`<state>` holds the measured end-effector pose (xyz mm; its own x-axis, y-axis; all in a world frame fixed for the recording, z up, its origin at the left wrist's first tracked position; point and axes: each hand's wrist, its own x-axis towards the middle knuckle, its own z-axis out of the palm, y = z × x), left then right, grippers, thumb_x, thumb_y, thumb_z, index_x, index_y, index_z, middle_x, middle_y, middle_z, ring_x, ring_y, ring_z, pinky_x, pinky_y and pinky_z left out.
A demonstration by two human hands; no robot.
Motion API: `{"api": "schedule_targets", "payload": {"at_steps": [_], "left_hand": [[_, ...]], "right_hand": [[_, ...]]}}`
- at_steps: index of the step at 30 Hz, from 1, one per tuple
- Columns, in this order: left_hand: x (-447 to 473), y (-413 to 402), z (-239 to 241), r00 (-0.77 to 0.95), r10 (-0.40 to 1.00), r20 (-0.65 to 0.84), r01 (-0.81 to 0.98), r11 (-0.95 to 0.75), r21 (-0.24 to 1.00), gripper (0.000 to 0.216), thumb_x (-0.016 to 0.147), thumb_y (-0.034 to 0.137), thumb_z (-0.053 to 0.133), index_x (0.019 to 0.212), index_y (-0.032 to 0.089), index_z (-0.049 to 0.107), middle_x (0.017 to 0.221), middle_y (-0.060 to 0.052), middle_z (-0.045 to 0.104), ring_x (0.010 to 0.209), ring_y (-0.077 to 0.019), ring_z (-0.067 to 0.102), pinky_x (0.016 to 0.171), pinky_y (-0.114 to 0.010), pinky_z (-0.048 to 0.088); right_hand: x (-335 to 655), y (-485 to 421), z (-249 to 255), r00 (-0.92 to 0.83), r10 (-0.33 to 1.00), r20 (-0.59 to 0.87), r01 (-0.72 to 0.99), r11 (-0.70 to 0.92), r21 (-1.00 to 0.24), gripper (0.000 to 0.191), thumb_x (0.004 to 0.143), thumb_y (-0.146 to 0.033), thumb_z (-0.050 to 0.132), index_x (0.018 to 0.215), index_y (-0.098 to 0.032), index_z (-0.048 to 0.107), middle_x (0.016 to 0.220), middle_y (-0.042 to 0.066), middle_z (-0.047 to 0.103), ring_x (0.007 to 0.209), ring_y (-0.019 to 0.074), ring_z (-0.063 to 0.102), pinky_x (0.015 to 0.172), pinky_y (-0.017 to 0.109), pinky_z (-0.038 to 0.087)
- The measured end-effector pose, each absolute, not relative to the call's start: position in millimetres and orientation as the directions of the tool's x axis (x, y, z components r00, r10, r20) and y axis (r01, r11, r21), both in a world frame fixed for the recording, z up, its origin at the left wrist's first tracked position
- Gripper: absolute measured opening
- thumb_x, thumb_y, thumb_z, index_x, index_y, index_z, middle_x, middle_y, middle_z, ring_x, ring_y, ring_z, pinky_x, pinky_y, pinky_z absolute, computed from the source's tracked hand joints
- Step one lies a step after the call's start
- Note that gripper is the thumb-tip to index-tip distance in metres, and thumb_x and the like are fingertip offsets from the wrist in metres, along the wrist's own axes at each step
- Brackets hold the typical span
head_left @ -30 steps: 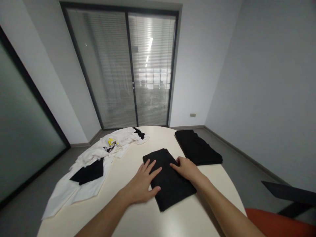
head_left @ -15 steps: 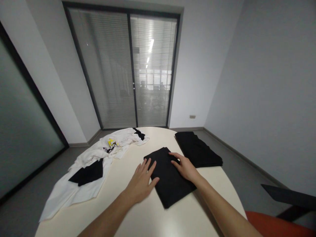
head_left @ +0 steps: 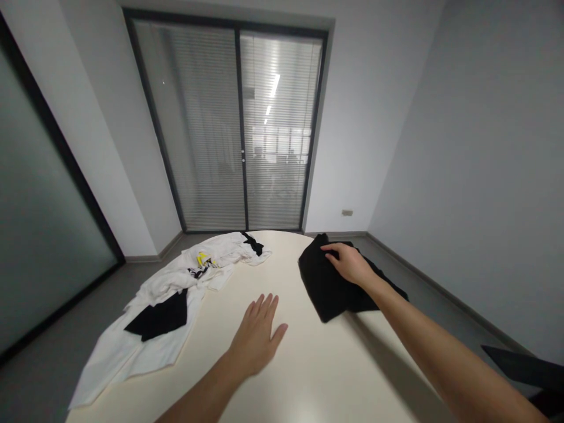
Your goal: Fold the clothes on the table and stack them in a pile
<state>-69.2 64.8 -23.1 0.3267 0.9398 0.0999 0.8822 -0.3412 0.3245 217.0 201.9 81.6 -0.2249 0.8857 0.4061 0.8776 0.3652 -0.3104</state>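
My right hand [head_left: 351,265] has its fingers and thumb closed on the upper part of a folded black garment [head_left: 324,291]. That garment overlaps another folded black garment [head_left: 390,286] at the right side of the table, partly hidden beneath it and behind my hand and forearm. Flat over the bare tabletop, my left hand [head_left: 258,336] has its fingers stretched out and holds nothing. What kind of clothing the black pieces are, I cannot tell.
A white round table [head_left: 304,376] carries everything. White clothes [head_left: 165,282] with black patches and a yellow print lie loosely along its left edge. Part of a dark chair [head_left: 524,364] shows at lower right. Behind stands a glass partition with blinds [head_left: 202,135].
My right hand has shifted the folded black garment away and to the right, onto the other black one. My left hand no longer touches it and stays near its former place.
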Motion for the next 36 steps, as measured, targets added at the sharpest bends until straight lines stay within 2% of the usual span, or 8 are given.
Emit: {"api": "schedule_targets", "payload": {"at_steps": [5,11,19,21,25,28,31,36], "left_hand": [[-70,66,-25,0.327,0.938,0.112,0.88,-0.345,0.326,0.071,0.102,0.057,0.026,0.157,0.013,0.027,0.163,-0.009,0.024,0.152,-0.0281,0.017,0.124,-0.048,0.017],[-69,67,-27,0.33,0.937,0.118,0.873,-0.35,0.339,0.07,0.102,0.057,0.025,0.157,0.014,0.029,0.163,-0.01,0.025,0.152,-0.0285,0.018,0.123,-0.05,0.018],[-69,67,-27,0.325,0.939,0.115,0.876,-0.345,0.338,0.07,0.102,0.056,0.027,0.157,0.013,0.028,0.163,-0.009,0.025,0.152,-0.0287,0.017,0.123,-0.05,0.018],[-69,67,-25,0.324,0.941,0.099,0.878,-0.338,0.338,0.07,0.102,0.056,0.028,0.157,0.013,0.028,0.163,-0.009,0.024,0.152,-0.0284,0.017,0.124,-0.05,0.018],[-69,65,-22,0.321,0.944,0.079,0.883,-0.328,0.335,0.069,0.102,0.055,0.028,0.157,0.014,0.028,0.164,-0.008,0.023,0.152,-0.0277,0.016,0.124,-0.049,0.016],[-68,65,-20,0.321,0.944,0.074,0.886,-0.327,0.328,0.069,0.102,0.055,0.027,0.157,0.014,0.028,0.164,-0.008,0.023,0.152,-0.0274,0.016,0.124,-0.048,0.015],[-68,64,-17,0.322,0.944,0.072,0.887,-0.328,0.325,0.069,0.102,0.056,0.026,0.157,0.014,0.028,0.164,-0.007,0.023,0.152,-0.0275,0.015,0.124,-0.048,0.015],[-69,63,-14,0.316,0.947,0.063,0.888,-0.318,0.334,0.069,0.101,0.055,0.028,0.157,0.014,0.029,0.164,-0.008,0.022,0.152,-0.0281,0.016,0.124,-0.049,0.016]], "right_hand": [[245,232,105,-0.183,0.893,0.411,0.934,0.288,-0.21,0.032,0.091,-0.026,0.057,0.119,-0.026,0.072,0.119,0.006,0.073,0.111,0.0283,0.067,0.097,0.04,0.051],[306,266,111,-0.166,0.898,0.408,0.949,0.258,-0.181,0.034,0.091,-0.034,0.056,0.12,-0.025,0.072,0.118,0.006,0.073,0.108,0.0272,0.068,0.096,0.037,0.051],[367,284,52,-0.068,0.991,0.119,0.989,0.082,-0.119,0.043,0.093,-0.035,0.045,0.122,-0.016,0.071,0.122,0.012,0.071,0.113,0.0281,0.066,0.101,0.038,0.049],[362,280,44,-0.022,0.992,0.12,0.993,0.035,-0.108,0.048,0.095,-0.041,0.041,0.124,-0.015,0.069,0.125,0.016,0.069,0.114,0.0306,0.065,0.101,0.043,0.049],[328,271,36,0.018,0.961,0.276,0.997,0.002,-0.072,0.065,0.096,-0.063,0.029,0.144,-0.026,0.053,0.153,0.011,0.046,0.138,0.0361,0.044,0.111,0.055,0.036],[301,265,20,0.022,0.987,0.162,0.996,-0.009,-0.083,0.074,0.092,-0.074,0.022,0.154,-0.035,0.036,0.162,0.003,0.031,0.148,0.0386,0.025,0.117,0.063,0.02],[290,262,-1,0.076,0.996,0.041,0.993,-0.072,-0.095,0.078,0.09,-0.078,0.02,0.156,-0.037,0.029,0.164,0.001,0.025,0.149,0.0402,0.02,0.118,0.065,0.014],[290,259,-1,0.085,0.995,0.056,0.991,-0.079,-0.106,0.076,0.09,-0.075,0.024,0.154,-0.035,0.036,0.163,0.003,0.029,0.148,0.042,0.023,0.116,0.068,0.015]]}}
